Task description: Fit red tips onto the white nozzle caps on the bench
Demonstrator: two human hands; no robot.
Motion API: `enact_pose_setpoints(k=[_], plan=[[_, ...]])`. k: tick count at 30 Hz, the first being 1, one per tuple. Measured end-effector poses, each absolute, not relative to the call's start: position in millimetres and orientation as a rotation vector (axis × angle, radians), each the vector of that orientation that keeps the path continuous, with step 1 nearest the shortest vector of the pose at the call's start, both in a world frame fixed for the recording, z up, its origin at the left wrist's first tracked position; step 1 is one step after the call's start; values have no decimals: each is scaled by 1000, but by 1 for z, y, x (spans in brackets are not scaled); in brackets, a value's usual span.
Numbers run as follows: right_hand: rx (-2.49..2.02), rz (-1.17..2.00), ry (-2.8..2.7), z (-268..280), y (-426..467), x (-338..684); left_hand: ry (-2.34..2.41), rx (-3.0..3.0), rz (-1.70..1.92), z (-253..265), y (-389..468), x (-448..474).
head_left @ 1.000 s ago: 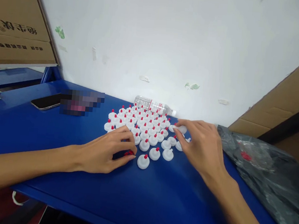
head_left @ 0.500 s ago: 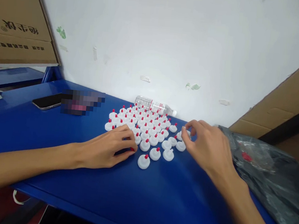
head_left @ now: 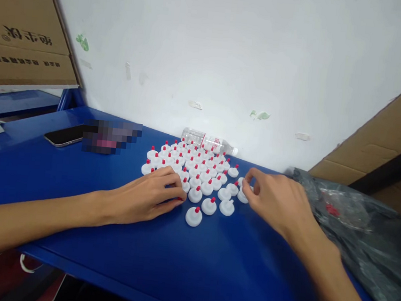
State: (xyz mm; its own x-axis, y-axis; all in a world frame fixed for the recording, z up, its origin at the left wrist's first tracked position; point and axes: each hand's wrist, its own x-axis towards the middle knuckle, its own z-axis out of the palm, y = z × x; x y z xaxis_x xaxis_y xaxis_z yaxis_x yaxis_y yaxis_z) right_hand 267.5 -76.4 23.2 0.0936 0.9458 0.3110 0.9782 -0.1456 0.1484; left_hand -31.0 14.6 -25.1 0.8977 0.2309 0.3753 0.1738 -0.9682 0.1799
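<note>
Many white round plastic caps (head_left: pixel 193 217), most with a small red tip on the spout, stand grouped on the blue table. My left hand (head_left: pixel 157 191) rests at the group's left front, fingers curled and pinched around a red tip (head_left: pixel 180 198); the cap beneath is mostly hidden. On the right, my right hand (head_left: pixel 277 198) has thumb and index finger closed at the edge of a white cap (head_left: pixel 243 196). Near it are several white caps without visible red tips, one of them (head_left: pixel 226 207) with a bare spout.
A clear plastic bottle (head_left: pixel 208 142) lies behind the caps against the white wall. To the left is a phone (head_left: pixel 65 136) beside a blurred-out item. A dark plastic bag (head_left: pixel 371 252) with a clear packet (head_left: pixel 345 209) of red pieces lies right. Cardboard (head_left: pixel 25 20) stands back left.
My right hand's fingertips have come slightly down and nearer, from the farther white cap to the one in front. My left hand stays almost in place.
</note>
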Motion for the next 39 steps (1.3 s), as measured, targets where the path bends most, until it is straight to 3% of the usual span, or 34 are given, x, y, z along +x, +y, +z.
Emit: enact_pose_setpoints(k=[20,39], plan=[[-2181,-492,-1965,30,-80,263,302,2942,606,-24,14,-30],[-2209,-230,-2155,34,-82,259,300,2947,559,-25,15,-31]])
